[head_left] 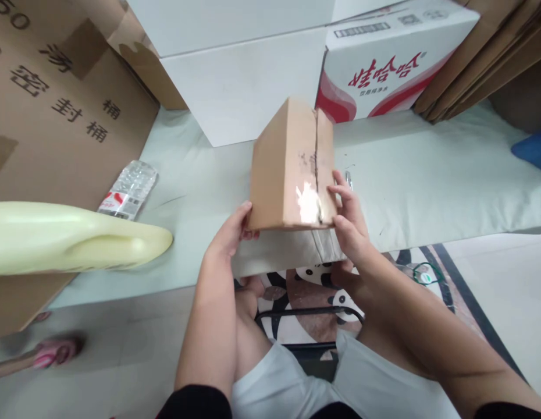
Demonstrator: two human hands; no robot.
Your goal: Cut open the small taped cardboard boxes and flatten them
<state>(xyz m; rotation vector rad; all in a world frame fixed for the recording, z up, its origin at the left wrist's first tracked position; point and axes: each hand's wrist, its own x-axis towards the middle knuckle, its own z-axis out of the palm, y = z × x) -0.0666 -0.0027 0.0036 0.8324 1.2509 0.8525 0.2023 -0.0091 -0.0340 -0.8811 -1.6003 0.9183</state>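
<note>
Step seems handling cardboard box, nearer wearer than white carton; left hand and right hand grip opposite sides; next move likely calls for even two-handed support.

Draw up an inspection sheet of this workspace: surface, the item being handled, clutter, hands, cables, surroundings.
Surface: pale green cloth, creased in places.
Item handled: small cardboard box, with shiny tape across its seam.
Clutter: clear bottle lying at the left; pale yellow-green object in front of it, kind unclear.
Hands: left hand at the box's lower left edge; right hand against its right side.
Cables: nothing seen for certain; a green loop shows against the panda-patterned mat, kind unclear.
Surroundings: large printed carton at left; white box with red print and folded cardboard behind.
</note>
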